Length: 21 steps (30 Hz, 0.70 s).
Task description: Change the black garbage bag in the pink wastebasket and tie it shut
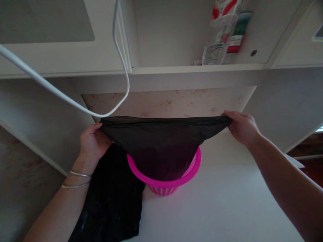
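Observation:
A thin black plastic bag (161, 141) is stretched wide between my two hands, its top edge nearly level. My left hand (93, 141) pinches the bag's left corner, and two silver bangles (78, 179) circle that wrist. At the opposite corner my right hand (241, 126) grips the bag with its fingers closed. The bag's lower part hangs down into a bright pink plastic basket (164, 184), which stands upright on the white surface. The bag hides most of the basket's inside and its far rim.
A black plastic heap (113, 201) lies left of the basket on the white tabletop (214, 201). A white cable (63, 95) loops down at upper left. Above is an open shelf (171, 70) holding a clear plastic cup (217, 43) and packages. Side panels flank the space.

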### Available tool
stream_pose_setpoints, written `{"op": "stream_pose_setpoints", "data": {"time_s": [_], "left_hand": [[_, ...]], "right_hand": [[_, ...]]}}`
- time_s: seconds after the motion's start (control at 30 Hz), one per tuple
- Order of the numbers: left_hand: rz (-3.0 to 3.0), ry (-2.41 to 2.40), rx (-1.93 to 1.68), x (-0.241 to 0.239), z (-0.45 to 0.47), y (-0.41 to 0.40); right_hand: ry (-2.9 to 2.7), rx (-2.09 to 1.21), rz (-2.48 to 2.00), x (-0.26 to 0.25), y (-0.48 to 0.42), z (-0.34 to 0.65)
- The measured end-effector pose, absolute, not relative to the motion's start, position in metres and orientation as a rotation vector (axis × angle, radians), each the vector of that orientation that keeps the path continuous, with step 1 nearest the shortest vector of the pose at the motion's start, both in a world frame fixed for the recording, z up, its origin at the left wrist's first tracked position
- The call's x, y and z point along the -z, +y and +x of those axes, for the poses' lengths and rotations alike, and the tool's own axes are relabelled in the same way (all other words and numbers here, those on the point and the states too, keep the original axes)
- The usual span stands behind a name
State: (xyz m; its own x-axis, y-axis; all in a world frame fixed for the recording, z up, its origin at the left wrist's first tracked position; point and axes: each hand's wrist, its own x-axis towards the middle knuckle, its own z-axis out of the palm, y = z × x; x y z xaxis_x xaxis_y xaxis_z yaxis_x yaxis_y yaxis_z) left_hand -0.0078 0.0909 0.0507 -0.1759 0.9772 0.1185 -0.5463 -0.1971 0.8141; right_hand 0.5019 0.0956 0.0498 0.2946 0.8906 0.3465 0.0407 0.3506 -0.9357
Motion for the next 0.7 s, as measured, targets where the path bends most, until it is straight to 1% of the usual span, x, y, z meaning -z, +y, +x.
{"op": "stream_pose_setpoints", "data": {"time_s": [0.13,0.23,0.33,0.47,0.57,0.7], "left_hand": [[0.878,0.716,-1.703,-0.028,-0.015,0.087],[1.178,0.807,-1.536,-0.003,-0.014,0.080],[1.392,0.994,-1.320,0.008,-0.005,0.080],[1.753,1.219,-1.046,-0.003,0.018,0.090],[1.952,1.311,-1.050,-0.016,0.030,0.095],[2.058,1.392,-1.082,-0.026,0.032,0.087]], "right_hand": [[-1.012,-0.790,-0.928,-0.032,0.089,0.502],[-1.216,-0.992,-0.893,-0.004,0.075,0.494],[-1.522,-1.135,-0.935,0.013,0.069,0.479],[-1.696,-0.995,-1.085,0.006,0.084,0.453],[-1.725,-0.871,-1.123,-0.007,0.102,0.438],[-1.722,-0.865,-1.118,-0.018,0.111,0.431]]}}
